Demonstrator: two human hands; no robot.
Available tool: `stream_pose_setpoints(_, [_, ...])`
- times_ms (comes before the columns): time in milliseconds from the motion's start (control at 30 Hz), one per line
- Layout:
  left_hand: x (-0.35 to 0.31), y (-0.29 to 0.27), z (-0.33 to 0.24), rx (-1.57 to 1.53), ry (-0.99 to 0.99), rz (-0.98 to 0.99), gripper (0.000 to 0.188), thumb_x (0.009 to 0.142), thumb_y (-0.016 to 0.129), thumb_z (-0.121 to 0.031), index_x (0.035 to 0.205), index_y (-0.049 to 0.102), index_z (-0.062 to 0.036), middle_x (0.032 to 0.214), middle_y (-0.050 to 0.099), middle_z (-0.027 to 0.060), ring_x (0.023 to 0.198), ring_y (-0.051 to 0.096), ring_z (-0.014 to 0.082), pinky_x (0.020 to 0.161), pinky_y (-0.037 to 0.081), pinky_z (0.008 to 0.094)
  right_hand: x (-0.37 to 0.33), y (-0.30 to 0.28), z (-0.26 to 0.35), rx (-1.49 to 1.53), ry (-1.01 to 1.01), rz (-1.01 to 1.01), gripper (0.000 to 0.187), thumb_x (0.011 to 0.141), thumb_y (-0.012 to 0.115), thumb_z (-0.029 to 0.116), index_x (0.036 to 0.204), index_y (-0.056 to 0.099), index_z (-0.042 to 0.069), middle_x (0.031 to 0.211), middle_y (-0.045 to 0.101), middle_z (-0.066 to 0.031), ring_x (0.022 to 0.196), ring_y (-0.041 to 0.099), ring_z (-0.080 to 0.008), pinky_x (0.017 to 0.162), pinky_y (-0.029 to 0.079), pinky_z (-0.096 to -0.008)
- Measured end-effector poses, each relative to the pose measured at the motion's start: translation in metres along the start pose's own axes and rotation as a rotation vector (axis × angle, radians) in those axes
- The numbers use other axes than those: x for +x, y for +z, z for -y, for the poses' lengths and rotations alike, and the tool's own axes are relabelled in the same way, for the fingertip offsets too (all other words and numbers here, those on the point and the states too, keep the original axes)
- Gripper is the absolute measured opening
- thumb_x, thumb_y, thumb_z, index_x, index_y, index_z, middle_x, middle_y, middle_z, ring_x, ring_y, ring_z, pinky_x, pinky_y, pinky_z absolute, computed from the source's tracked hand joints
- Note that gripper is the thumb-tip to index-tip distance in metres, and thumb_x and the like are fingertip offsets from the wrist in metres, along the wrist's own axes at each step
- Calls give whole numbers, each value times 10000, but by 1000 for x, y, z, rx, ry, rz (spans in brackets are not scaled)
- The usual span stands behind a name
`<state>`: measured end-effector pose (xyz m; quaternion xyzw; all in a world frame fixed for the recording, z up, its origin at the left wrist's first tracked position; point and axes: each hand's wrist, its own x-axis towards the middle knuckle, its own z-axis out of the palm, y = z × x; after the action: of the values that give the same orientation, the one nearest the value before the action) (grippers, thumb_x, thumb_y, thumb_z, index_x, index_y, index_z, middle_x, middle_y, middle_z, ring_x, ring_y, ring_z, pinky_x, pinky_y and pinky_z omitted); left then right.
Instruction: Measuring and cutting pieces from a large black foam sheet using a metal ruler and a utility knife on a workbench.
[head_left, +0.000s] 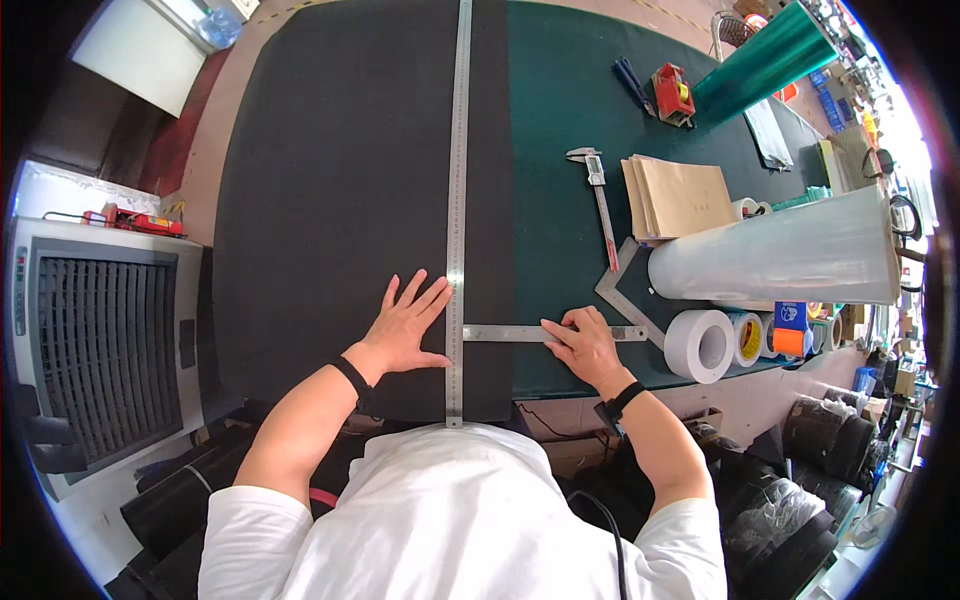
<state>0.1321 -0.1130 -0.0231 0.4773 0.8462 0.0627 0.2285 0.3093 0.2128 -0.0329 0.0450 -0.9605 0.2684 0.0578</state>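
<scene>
A long steel ruler [459, 180] runs front to back across a wide black sheet [330, 180] lying on the table. My left hand [408, 328] rests on the sheet with fingers spread, its fingertips and thumb at the long ruler's left edge. From that ruler's right side a short steel ruler [505, 333] extends rightward at about a right angle, over the sheet's edge and onto the green table surface [550, 130]. My right hand [588, 348] holds the short ruler near its right part, fingers bent and thumb pressed to it.
On the table's right lie a digital caliper [601, 205], a steel square [630, 290], brown paper envelopes [690, 195], a clear film roll [780, 255], a green film roll [765, 65], a tape dispenser [673, 95] and white tape rolls [698, 346]. An air cooler [110, 340] stands left.
</scene>
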Motion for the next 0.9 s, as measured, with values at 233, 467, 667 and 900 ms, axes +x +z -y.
stream_pose_setpoints(233, [0,-1,0,-1,-2,15,1228,756,789,-697,1680,194,-150,1750,166,74,1618,69,363,1286,26,620,0,1,-1,-5,8,4,390,776,854,169,1161,796,174,977,592,-48,946,561,-256,846,503,-386])
stream_pose_setpoints(467, [2,-15,2,-14,32,-53,1133,781,789,-653,1651,283,-133,1716,255,98,1597,165,378,1281,94,607,8,-3,-3,15,-13,-23,384,775,849,168,1156,798,164,969,599,-61,940,571,-268,838,504,-389])
stream_pose_setpoints(667, [42,-31,39,-159,93,-130,966,832,766,-593,1581,404,-102,1633,395,124,1527,319,393,1256,204,586,2,-6,-4,50,-13,-11,397,762,853,142,1155,798,148,966,599,-79,929,573,-288,826,504,-404])
stream_pose_setpoints(900, [131,-89,111,109,-60,-385,895,894,698,-600,1587,403,-117,1641,388,140,1540,311,363,1257,229,577,36,-54,-4,79,88,-80,388,765,864,149,1148,802,131,956,614,-83,940,583,-288,819,504,-394])
